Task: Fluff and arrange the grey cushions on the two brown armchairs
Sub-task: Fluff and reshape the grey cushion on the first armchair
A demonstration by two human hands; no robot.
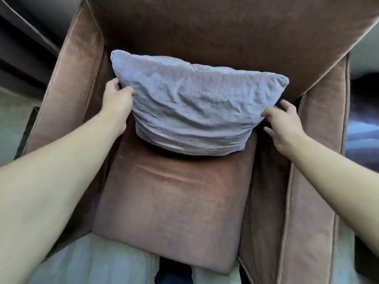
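Observation:
A wrinkled grey cushion (192, 107) stands upright on the seat of a brown armchair (176, 201), leaning against the backrest. My left hand (118, 101) grips the cushion's left edge, thumb on the front and fingers behind. My right hand (284, 124) is at the cushion's lower right side with its fingers spread; the fingertips touch or nearly touch the fabric without closing on it. Only one armchair and one cushion are in view.
The chair's padded left armrest (69, 95) and right armrest (320, 160) flank the seat closely. Pale floor (92, 261) shows in front of the seat. A dark shape lies beyond the right armrest (363, 124).

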